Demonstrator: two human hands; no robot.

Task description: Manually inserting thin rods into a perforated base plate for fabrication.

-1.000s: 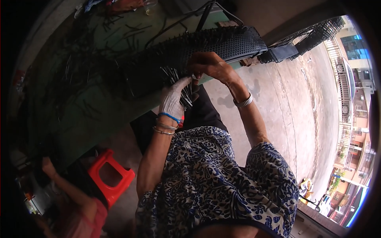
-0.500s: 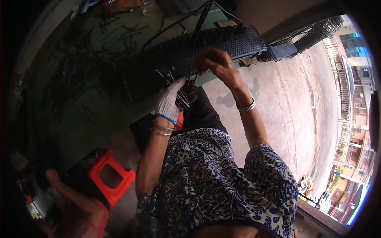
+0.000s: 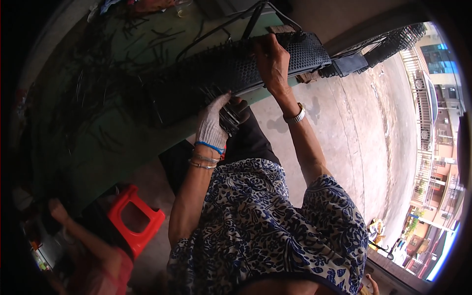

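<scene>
My left hand [image 3: 211, 123], in a pale knitted glove with a blue cuff, is closed round a bundle of thin dark rods [image 3: 228, 119]. Some rod ends stick out past the thumb, toward the table edge. My bare right hand [image 3: 274, 64] is over a black perforated board [image 3: 309, 53], its fingers pinched together against the far part of the holes. Whatever lies between those fingertips is hidden. Several dark rods stand up along the board's far edge, left of my right hand; deep shadow covers the board's left end.
Loose dark rods [image 3: 162, 39] lie scattered on the green table [image 3: 142, 147]. A black bent frame [image 3: 253, 22] stands behind the board. To the left are a red stool [image 3: 156, 221] and another person's arm [image 3: 88, 236]. Beyond the table's right side is concrete floor [image 3: 339, 128].
My right hand has moved away from the bundle, up and to the right onto the perforated board, and its fingers have closed. My left hand still grips the rods, shifted slightly.
</scene>
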